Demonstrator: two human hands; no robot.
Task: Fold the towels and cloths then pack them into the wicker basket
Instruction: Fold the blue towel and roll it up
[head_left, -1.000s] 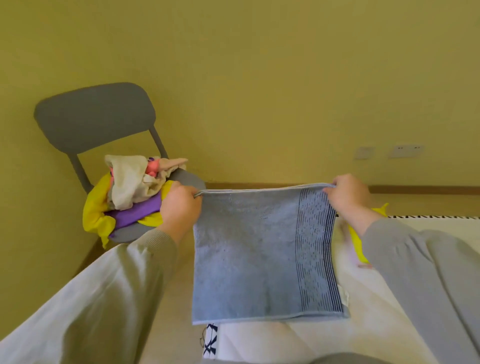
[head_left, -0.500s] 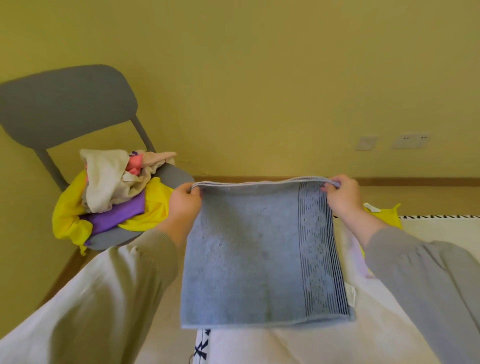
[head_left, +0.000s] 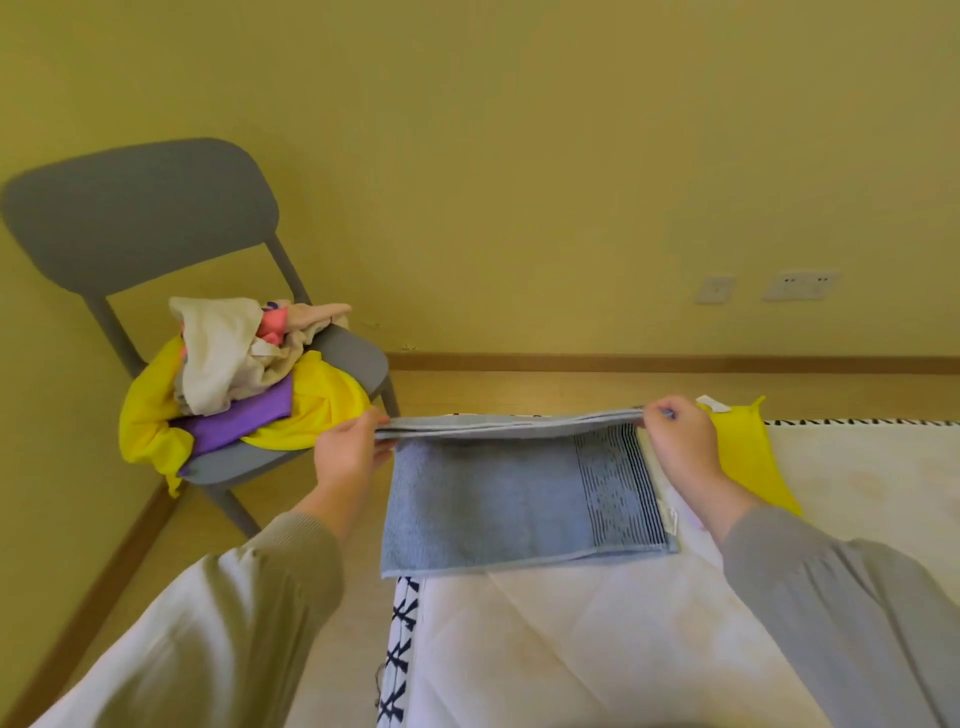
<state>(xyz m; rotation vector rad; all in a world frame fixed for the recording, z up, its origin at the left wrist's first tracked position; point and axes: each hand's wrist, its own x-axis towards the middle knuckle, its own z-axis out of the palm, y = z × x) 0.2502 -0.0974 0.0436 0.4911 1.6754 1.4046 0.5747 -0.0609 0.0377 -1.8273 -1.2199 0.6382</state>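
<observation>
A blue-grey towel (head_left: 498, 499) with a dark patterned band on its right side is stretched between my hands above a white mat (head_left: 597, 649). My left hand (head_left: 349, 451) pinches the top left corner. At the top right corner, my right hand (head_left: 675, 441) grips the towel's edge. The towel's lower part lies on the mat and its top edge is held nearly level. A yellow cloth (head_left: 748, 457) lies on the mat just beyond my right hand. No wicker basket is in view.
A grey chair (head_left: 156, 218) stands at the left against the yellow wall, piled with unfolded cloths (head_left: 234, 379) in yellow, purple, cream and pink. The mat has a black patterned border (head_left: 400, 649). Wooden floor and skirting run behind.
My hands have lowered the towel's top edge down and forward, so the towel now lies mostly flat on the mat instead of hanging upright.
</observation>
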